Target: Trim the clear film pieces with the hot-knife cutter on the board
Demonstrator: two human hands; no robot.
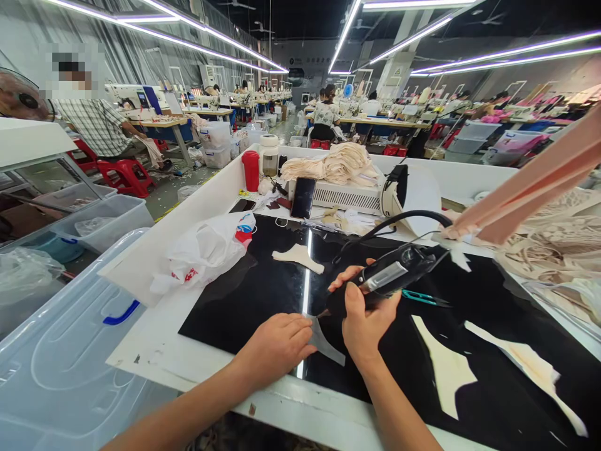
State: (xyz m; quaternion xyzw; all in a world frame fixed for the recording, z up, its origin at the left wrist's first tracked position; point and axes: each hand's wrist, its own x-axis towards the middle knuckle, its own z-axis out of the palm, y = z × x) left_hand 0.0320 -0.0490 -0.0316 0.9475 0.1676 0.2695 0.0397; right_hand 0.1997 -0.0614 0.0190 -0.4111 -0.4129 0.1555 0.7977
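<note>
The right hand (369, 319) is closed around the body of a black handheld tool (392, 270), thumb laid along the near side and fingers wrapped around it. The left hand (278, 344) lies palm down and mostly flat, gripping nothing, its fingertips resting on a thin pale grey piece (328, 346). That piece lies near the middle of the near edge of the worktop (154, 358), on a glossy black sheet (230, 307). The tool is tilted above it, nose toward the left fingertips; whether the tip touches the piece, I cannot tell.

The tool looks solid and rather heavy, its casing hard and smooth, so a full wrap around the thick body should suit it better than a pinch. Its cable (399, 216) arches toward the worktop's far edge and may tug a little. The narrow nose probably wants keeping clear of fingers.

The piece looks light and pliable, likely to slide on the slick sheet or crease if pushed from one side. Spread fingertips pressing straight down should steady it; to lift it, pinching a corner seems safest.
</note>
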